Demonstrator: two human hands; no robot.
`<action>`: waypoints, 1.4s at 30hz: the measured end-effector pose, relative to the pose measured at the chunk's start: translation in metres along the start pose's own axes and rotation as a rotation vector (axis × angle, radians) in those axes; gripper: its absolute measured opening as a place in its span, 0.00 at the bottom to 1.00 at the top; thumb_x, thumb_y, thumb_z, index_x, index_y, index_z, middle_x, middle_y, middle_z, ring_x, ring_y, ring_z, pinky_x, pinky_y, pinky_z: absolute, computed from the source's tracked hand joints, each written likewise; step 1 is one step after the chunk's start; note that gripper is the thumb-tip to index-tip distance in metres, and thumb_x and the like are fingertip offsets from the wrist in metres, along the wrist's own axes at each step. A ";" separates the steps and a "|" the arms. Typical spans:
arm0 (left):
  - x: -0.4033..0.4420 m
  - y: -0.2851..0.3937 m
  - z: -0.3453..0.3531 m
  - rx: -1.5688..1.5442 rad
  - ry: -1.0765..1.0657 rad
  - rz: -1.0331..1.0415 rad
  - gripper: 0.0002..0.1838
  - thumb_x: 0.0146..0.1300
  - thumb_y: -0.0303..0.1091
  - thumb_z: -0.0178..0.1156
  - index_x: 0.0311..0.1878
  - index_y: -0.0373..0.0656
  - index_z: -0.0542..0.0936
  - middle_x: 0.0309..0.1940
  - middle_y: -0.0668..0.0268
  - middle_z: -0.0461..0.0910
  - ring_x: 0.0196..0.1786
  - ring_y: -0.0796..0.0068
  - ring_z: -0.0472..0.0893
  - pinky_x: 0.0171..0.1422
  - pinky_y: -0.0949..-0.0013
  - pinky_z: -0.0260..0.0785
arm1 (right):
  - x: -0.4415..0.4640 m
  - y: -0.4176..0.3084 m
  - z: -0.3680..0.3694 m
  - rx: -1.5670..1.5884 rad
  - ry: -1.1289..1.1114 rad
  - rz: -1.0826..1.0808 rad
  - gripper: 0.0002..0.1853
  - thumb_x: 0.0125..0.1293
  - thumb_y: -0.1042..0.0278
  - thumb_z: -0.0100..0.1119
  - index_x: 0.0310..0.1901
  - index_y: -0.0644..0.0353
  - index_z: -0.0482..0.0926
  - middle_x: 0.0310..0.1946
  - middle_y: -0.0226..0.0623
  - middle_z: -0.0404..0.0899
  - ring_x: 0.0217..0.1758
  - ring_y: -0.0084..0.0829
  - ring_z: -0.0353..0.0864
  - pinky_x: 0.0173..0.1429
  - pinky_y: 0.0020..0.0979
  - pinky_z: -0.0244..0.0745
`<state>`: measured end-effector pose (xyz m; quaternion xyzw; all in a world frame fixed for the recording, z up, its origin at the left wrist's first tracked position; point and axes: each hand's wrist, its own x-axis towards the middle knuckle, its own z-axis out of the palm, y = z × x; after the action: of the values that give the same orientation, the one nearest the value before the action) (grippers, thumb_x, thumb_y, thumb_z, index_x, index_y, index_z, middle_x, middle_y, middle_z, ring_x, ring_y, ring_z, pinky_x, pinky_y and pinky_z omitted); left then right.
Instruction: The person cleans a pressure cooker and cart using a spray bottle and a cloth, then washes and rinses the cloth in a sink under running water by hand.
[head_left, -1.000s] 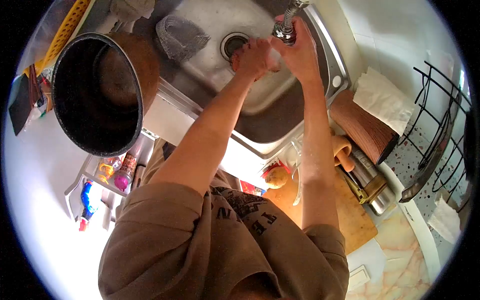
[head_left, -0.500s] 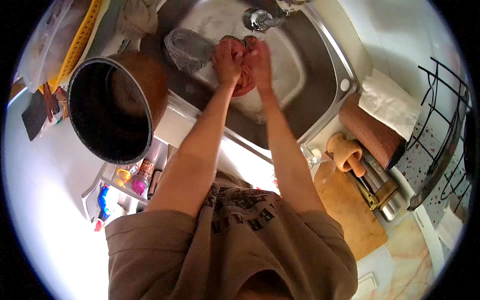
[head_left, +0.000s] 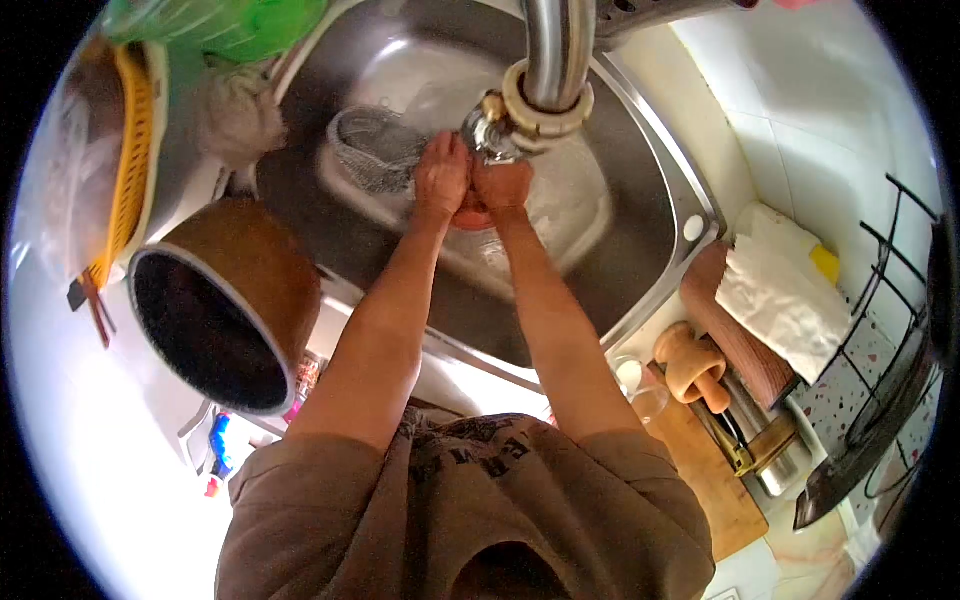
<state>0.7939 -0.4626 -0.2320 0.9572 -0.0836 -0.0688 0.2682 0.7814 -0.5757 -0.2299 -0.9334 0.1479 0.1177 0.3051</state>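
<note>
My left hand [head_left: 442,178] and my right hand [head_left: 502,184] are close together low in the metal sink [head_left: 640,190], below the tap [head_left: 500,135]. Both are closed on a reddish, soft-looking bundle [head_left: 473,217], mostly hidden under my fingers; I cannot make out its kind. The tap head covers part of the right hand's fingertips. Just left of my left hand, a grey mesh piece [head_left: 375,150] lies in the shallow water, its rim rounded.
A large brown pot [head_left: 245,245] stands tilted at the sink's left edge. A yellow basket [head_left: 128,150] and a crumpled cloth [head_left: 240,115] are behind it. On the right are a wooden mortar [head_left: 690,365], a cutting board [head_left: 715,470], paper towel [head_left: 785,300] and a black rack [head_left: 880,290].
The view has tilted, so the tap's neck now shows in front of the sink. My hands have drawn closer together over the reddish bundle, which is now more covered.
</note>
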 end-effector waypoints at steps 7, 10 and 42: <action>-0.019 0.031 -0.055 -0.359 0.276 0.077 0.12 0.64 0.37 0.56 0.47 0.42 0.76 0.48 0.55 0.76 0.50 0.49 0.73 0.55 0.51 0.66 | -0.014 0.010 -0.049 0.495 0.166 0.051 0.17 0.61 0.56 0.56 0.47 0.56 0.80 0.52 0.45 0.78 0.57 0.46 0.74 0.58 0.46 0.66; -0.026 0.000 0.010 -0.450 0.255 -0.450 0.14 0.58 0.28 0.59 0.48 0.40 0.75 0.46 0.52 0.75 0.54 0.50 0.71 0.58 0.52 0.64 | -0.040 -0.008 0.009 -0.046 0.733 -0.257 0.11 0.62 0.62 0.53 0.36 0.54 0.84 0.50 0.40 0.78 0.67 0.50 0.62 0.67 0.58 0.48; 0.031 -0.035 0.053 0.022 -0.188 -0.053 0.29 0.64 0.39 0.56 0.69 0.55 0.64 0.69 0.57 0.59 0.70 0.48 0.59 0.69 0.47 0.54 | 0.022 0.063 0.083 0.625 0.267 -0.121 0.27 0.63 0.52 0.58 0.62 0.51 0.69 0.62 0.39 0.65 0.70 0.50 0.57 0.71 0.52 0.51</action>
<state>0.8187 -0.4659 -0.2981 0.9513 -0.0839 -0.1646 0.2470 0.7693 -0.5788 -0.3359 -0.8091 0.1599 -0.0750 0.5605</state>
